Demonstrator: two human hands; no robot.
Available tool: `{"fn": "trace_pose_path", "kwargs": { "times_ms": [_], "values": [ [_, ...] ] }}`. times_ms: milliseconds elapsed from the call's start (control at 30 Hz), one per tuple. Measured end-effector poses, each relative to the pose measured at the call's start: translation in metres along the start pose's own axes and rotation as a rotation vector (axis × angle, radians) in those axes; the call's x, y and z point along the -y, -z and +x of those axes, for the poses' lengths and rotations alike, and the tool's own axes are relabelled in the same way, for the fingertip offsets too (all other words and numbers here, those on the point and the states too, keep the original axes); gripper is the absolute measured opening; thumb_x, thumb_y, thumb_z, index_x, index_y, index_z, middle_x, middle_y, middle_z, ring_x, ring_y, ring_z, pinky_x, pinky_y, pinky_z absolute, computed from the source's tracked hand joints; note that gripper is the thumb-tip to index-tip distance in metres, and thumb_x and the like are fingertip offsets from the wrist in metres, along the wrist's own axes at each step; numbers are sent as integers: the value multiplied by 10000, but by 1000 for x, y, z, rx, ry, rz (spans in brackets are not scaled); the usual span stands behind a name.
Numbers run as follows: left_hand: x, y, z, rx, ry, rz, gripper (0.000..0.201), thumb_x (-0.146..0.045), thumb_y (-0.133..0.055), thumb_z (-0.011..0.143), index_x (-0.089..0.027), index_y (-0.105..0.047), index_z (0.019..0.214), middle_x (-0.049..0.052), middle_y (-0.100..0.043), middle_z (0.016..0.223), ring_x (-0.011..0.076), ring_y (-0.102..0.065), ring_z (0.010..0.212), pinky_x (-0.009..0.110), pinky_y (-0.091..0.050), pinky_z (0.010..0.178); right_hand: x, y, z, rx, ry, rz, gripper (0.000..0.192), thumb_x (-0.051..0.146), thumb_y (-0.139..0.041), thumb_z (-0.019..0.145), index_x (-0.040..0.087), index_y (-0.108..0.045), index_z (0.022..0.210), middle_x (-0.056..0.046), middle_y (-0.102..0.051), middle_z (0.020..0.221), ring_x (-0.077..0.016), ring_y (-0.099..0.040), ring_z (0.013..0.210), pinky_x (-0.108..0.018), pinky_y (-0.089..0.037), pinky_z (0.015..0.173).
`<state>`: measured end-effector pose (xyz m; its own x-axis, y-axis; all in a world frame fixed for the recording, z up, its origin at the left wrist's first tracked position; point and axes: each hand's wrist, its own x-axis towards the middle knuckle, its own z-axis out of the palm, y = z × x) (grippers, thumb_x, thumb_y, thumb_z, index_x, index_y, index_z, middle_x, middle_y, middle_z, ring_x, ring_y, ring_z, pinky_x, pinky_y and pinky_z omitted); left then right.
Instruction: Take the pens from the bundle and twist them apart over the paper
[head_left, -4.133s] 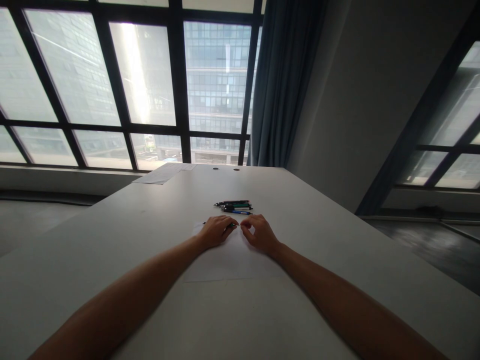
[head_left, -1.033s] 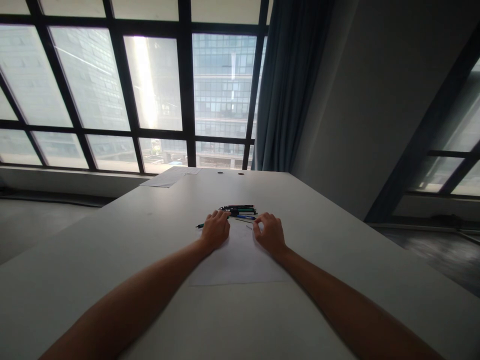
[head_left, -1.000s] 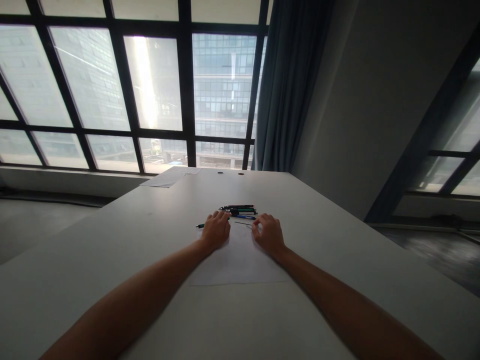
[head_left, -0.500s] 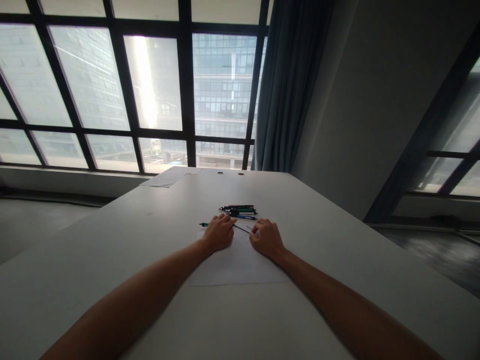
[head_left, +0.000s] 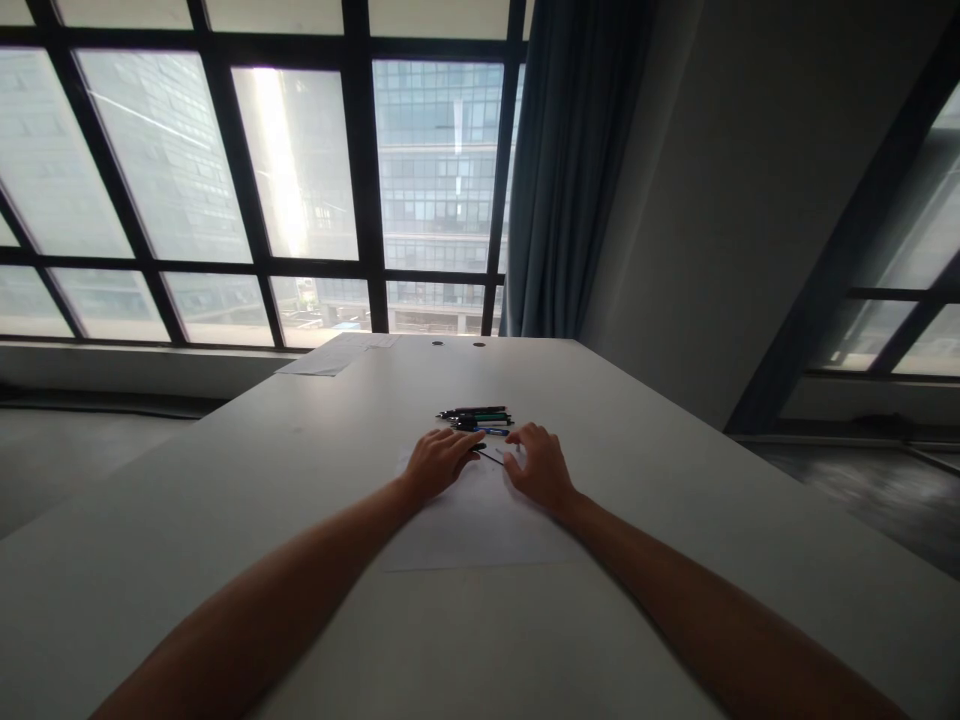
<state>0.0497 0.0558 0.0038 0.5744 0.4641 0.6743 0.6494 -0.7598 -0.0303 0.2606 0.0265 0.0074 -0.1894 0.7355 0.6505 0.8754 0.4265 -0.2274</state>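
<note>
My left hand [head_left: 441,464] lies over the upper part of a white sheet of paper [head_left: 480,530], its fingers closed around a pen [head_left: 478,446] whose dark end shows at the fingertips. Most of that pen is hidden under the hand. A thin dark rod, like a pen refill [head_left: 491,457], slants across the paper between both hands. To its right is my right hand [head_left: 541,467], thumb and forefinger apart, the thumb close to the rod's end. Whether it touches the rod I cannot tell. Small pieces near those fingers are too small to name.
Just beyond my hands lies a group of several pens [head_left: 476,413], with a blue pen [head_left: 491,431] nearest. More papers [head_left: 326,357] rest at the white table's far left. A window [head_left: 439,165] and a blue curtain [head_left: 551,190] stand behind the table.
My right hand's fingers have spread apart from a closer pinch. My left hand has turned slightly; the green-tipped pen end left of it no longer shows, and a dark end appears at its fingertips.
</note>
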Motion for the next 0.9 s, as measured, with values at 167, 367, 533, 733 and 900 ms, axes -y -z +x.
{"fn": "trace_pose_path", "kwargs": {
  "times_ms": [167,367,533,733,900],
  "values": [
    [-4,3,2,2,-29,-54,330,-427,-442,951,-178,-654,996,74,-704,864,180,-616,826,319,-452,805,7,1,-1,23,258,138,125,233,-548,871,181,-619,960,-76,-638,967,-217,-544,952,-345,-360,830],
    [-3,2,1,22,-29,-32,298,-406,-445,953,-193,-652,972,71,-705,894,188,-607,854,339,-424,803,4,-1,1,9,217,140,105,198,-539,882,193,-642,902,-58,-651,934,-202,-559,923,-338,-366,812],
    [-2,4,0,25,62,38,355,-468,-420,950,-200,-653,961,62,-703,889,190,-611,824,342,-406,778,1,-2,2,-22,149,132,93,204,-541,873,189,-633,866,-56,-652,931,-200,-566,931,-328,-368,818],
    [0,2,0,41,74,40,413,-466,-337,977,-228,-672,1026,65,-689,899,175,-598,833,314,-404,756,2,-3,1,15,141,118,159,225,-484,905,183,-625,844,-55,-645,926,-192,-562,928,-323,-366,817],
    [1,3,0,48,22,72,334,-352,-373,976,-248,-663,1104,76,-678,987,205,-564,928,355,-393,799,2,-5,2,45,132,115,132,187,-520,874,182,-636,936,-67,-644,987,-206,-559,963,-333,-366,830]
  ]
}}
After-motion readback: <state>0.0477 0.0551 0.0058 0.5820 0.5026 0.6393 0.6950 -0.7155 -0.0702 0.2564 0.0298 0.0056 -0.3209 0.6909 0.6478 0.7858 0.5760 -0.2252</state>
